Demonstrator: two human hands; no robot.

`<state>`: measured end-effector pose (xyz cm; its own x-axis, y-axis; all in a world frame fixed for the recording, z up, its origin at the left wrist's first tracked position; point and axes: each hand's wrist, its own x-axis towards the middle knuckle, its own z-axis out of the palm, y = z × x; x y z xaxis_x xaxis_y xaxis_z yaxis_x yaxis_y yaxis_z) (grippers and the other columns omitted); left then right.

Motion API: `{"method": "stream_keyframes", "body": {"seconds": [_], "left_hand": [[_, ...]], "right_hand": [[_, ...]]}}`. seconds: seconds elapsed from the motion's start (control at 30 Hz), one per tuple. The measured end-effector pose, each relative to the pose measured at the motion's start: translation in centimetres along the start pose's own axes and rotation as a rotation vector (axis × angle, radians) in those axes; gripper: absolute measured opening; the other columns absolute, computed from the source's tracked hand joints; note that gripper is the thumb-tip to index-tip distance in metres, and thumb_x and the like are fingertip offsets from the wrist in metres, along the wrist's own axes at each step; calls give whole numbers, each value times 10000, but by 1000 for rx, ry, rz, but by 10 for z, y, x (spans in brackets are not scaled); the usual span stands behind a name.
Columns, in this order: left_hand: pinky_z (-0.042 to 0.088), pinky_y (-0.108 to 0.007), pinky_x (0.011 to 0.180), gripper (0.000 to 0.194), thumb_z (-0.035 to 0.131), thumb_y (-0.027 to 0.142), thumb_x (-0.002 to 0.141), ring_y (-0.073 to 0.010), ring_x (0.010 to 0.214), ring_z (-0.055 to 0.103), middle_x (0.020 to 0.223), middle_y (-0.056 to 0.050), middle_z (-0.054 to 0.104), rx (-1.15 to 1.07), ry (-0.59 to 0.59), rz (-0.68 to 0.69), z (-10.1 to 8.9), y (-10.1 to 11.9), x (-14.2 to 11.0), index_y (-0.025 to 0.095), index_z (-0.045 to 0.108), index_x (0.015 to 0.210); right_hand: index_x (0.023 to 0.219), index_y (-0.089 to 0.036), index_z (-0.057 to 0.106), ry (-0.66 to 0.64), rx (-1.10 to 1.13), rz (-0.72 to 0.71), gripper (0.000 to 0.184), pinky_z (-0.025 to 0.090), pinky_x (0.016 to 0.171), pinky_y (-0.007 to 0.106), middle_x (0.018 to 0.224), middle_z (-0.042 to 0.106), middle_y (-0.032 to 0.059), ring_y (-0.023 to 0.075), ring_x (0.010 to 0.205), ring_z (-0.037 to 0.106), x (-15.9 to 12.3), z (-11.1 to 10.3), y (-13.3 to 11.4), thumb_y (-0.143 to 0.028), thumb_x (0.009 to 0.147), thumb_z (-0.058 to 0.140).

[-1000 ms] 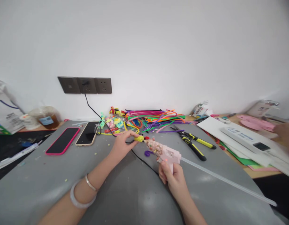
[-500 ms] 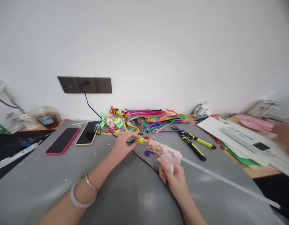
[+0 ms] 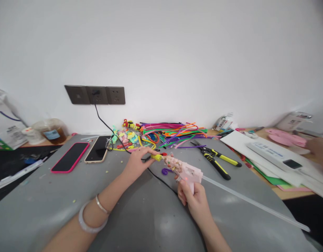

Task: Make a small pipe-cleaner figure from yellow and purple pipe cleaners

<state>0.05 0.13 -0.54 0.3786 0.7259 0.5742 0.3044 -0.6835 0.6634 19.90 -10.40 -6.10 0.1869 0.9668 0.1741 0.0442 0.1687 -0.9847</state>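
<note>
My right hand [image 3: 192, 196] is wrapped round the handle of a pale pink hot glue gun [image 3: 189, 173], which has a small red light glowing on it. A long translucent glue stick [image 3: 256, 201] juts out of its back end toward the lower right. My left hand [image 3: 140, 161] pinches a small yellow piece [image 3: 157, 157] right at the gun's nozzle; I cannot make out its exact kind. A bit of red shows just beyond it. Beneath the nozzle a purple curled pipe cleaner [image 3: 165, 171] lies on the grey mat [image 3: 130, 217].
Pliers [image 3: 216, 159] with yellow-black handles lie right of the glue gun. Behind are bundled pipe cleaners [image 3: 177, 131]. Two phones [image 3: 70, 157] lie at left. The black cord [image 3: 161, 181] runs from the wall socket [image 3: 95, 95]. Another person's hand [image 3: 318, 150] is at far right.
Both hands stay almost where they were. The tail of the glue stick has shifted slightly left. The other person's hand at the right edge moves a little.
</note>
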Motion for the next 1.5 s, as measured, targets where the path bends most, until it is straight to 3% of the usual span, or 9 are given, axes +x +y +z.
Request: {"method": "stream_keyframes", "body": {"seconds": [0.73,1.07,1.23,1.37,1.5], "left_hand": [[522,-329,824,42,666,248,847,-201,891,694,946,-21,777,-39,50,-76,0,3,1,226,671,882],[535,-324,833,48,681,246,839,-201,909,708,946,-23,775,-60,55,-74,0,4,1,223,660,875],[553,-335,872,77,689,250,828,-206,929,718,946,-34,763,-95,79,-99,0,3,1,210,645,876],[562,-339,879,146,720,279,802,-215,911,732,928,-37,756,-147,77,-155,1,1,1,202,628,885],[562,-337,873,159,715,281,808,-225,928,737,926,-40,767,-154,40,-196,2,-2,1,203,614,902]], "right_hand": [[735,-156,619,19,-20,-4,473,267,326,204,405,362,-75,70,329,285,1,0,-2,-612,856,582],[487,-214,421,42,-73,-39,569,258,333,213,369,354,-47,78,337,313,2,3,-7,-623,855,569],[480,-211,429,65,-94,-32,580,281,369,225,376,379,-36,88,361,354,0,2,-11,-630,851,579],[576,-204,460,97,143,-26,524,307,396,219,428,413,-46,84,379,382,2,-1,-19,-625,870,562],[747,-203,505,115,413,149,440,264,366,206,532,462,-55,69,378,369,9,-12,-28,-622,833,611]]}}
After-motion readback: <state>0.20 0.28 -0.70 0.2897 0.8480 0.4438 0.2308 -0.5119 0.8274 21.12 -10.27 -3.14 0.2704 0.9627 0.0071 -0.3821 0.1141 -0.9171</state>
